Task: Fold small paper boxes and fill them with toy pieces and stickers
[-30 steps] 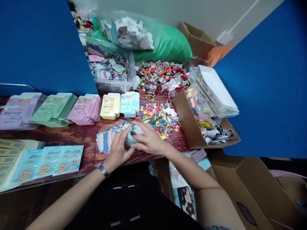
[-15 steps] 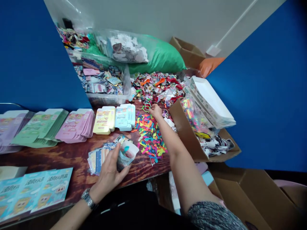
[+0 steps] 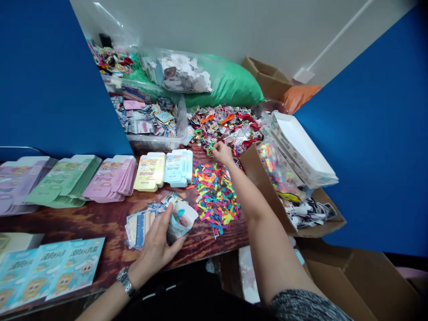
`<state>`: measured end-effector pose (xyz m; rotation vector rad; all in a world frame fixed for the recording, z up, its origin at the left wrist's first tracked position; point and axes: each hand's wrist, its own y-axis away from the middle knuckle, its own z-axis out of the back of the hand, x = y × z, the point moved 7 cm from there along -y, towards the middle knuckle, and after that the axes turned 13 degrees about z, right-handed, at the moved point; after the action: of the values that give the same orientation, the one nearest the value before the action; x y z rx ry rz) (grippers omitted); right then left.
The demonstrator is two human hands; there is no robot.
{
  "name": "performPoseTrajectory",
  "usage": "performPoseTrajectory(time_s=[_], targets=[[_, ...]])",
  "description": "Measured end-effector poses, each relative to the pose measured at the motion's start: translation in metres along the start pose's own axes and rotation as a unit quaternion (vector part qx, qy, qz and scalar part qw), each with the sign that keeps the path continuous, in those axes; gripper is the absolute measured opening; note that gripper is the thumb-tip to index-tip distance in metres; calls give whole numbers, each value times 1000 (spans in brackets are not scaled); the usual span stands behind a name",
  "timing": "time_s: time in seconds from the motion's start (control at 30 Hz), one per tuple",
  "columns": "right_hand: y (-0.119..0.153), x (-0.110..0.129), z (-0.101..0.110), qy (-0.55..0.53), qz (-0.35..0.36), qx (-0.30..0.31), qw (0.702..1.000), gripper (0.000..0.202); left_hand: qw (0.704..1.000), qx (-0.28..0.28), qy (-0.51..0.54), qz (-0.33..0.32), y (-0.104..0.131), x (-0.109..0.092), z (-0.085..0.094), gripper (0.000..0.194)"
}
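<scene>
My left hand, with a metal watch on its wrist, holds a small light-blue box between thumb and fingers. The box's top is open and small items show inside. Beside it lies a pile of cards, partly under my fingers. My right hand is stretched to the front edge of a heap of small trinkets. Its fingers are pinched on a green item. Many colourful balloons lie on the table between my hands.
Stacks of flat purple, green, pink, yellow and blue boxes stand on the left and middle of the wooden table. A clear bin of packets stands behind. On the right is a cardboard box with bags and stickers.
The whole view has shifted slightly. My right hand is still at the trinket heap, with the green item now smaller at its fingertips. My left hand still holds the box.
</scene>
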<state>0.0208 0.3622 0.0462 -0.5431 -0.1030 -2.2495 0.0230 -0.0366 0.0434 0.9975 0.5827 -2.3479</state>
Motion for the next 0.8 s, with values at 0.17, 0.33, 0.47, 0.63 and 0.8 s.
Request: performPoseTrajectory(time_s=[0.17, 0.33, 0.47, 0.63, 0.8], targets=[[7, 27, 22, -47, 74, 9, 996, 17, 999, -2, 1, 34, -4, 2, 2, 91], [32, 72, 45, -187, 153, 38, 970, 18, 998, -8, 22, 62, -8, 9, 4, 92], [73, 128, 72, -310, 220, 83, 921, 24, 996, -14, 28, 85, -10, 15, 6, 90], [127, 184, 86, -367, 273, 136, 879, 27, 995, -45, 38, 78, -12, 14, 16, 84], [172, 207, 46, -373, 272, 217, 860, 20, 995, -70, 25, 66, -7, 11, 25, 81]])
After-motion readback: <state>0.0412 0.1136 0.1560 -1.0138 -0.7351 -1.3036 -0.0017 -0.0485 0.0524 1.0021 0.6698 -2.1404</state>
